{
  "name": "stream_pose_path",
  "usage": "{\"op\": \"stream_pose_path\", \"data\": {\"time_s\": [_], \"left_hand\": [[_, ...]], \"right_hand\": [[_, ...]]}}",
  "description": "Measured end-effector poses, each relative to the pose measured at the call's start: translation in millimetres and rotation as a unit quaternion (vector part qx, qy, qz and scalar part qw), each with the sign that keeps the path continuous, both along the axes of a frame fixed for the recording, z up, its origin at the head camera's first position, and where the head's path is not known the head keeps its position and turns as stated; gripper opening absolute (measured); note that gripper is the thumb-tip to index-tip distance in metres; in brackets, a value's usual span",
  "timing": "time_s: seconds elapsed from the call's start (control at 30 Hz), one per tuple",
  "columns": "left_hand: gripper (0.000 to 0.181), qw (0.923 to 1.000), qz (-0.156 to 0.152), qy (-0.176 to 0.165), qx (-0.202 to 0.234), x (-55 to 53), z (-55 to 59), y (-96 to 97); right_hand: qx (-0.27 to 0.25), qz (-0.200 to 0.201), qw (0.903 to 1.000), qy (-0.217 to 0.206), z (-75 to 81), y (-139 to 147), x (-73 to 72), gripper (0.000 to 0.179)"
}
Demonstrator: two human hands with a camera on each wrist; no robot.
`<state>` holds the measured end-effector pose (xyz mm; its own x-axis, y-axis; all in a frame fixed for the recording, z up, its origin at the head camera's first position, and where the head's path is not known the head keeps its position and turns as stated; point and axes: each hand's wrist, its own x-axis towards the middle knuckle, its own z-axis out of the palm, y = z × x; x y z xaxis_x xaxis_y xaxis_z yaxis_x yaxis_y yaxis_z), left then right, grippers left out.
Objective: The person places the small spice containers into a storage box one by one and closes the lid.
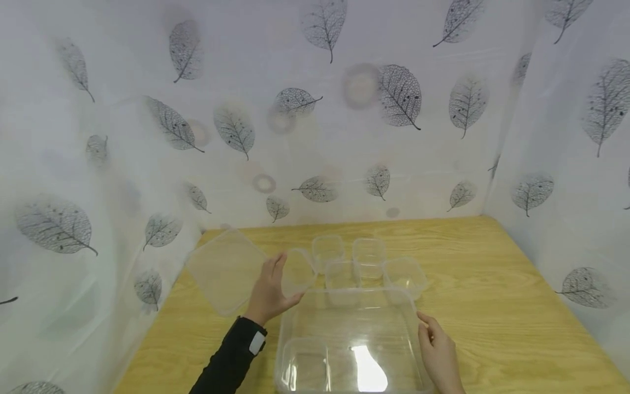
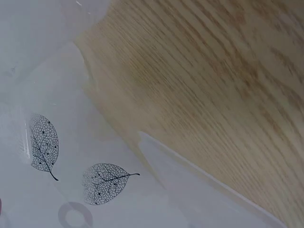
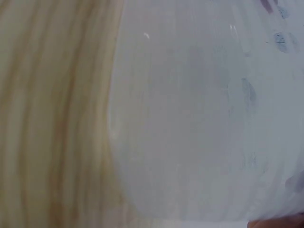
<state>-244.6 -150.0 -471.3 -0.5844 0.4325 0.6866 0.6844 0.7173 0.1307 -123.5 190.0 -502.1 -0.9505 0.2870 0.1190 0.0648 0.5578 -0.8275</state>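
A large clear plastic box (image 1: 364, 323) stands at the front of the table, with one small clear container (image 1: 305, 364) in its near left corner. Beyond its far left rim, my left hand (image 1: 268, 293) holds another small clear container (image 1: 299, 271) between fingers and thumb. My right hand (image 1: 439, 353) grips the big box's right edge with thumb and fingers. The right wrist view has the translucent box wall (image 3: 185, 118) filling its middle, and a fingertip (image 3: 278, 222) at the lower right. The left wrist view does not show what the left hand holds.
Several small clear containers (image 1: 370, 254) are grouped behind the big box. To the left lies a flat translucent lid (image 1: 228, 273), its corner reaching the table's left edge. A leaf-printed curtain (image 1: 315, 137) encloses the wooden table (image 1: 507, 306) at the back and both sides.
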Motion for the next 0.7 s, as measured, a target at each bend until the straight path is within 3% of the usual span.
{"op": "stream_pose_path", "data": {"time_s": [0.2, 0.33, 0.5, 0.7], "left_hand": [[0.086, 0.9984, -0.030, 0.018, 0.044, 11.0, -0.3, -0.8], [0.084, 0.9965, -0.049, 0.045, 0.051, 16.5, -1.3, -1.9], [0.084, 0.9955, -0.072, 0.056, 0.026, 24.9, -3.7, -2.0], [0.089, 0.9954, -0.086, 0.042, -0.007, 35.9, -6.3, 0.6]], "right_hand": [[-0.002, 0.001, 1.0000, 0.007, -0.3, -0.8, 0.2, 0.027], [-0.006, 0.003, 0.9999, 0.014, 0.4, -1.6, 0.9, 0.026], [-0.003, 0.006, 0.9998, 0.018, 1.8, -1.4, 1.0, 0.026], [0.003, 0.003, 0.9997, 0.026, 1.8, -1.4, 1.3, 0.025]]}}
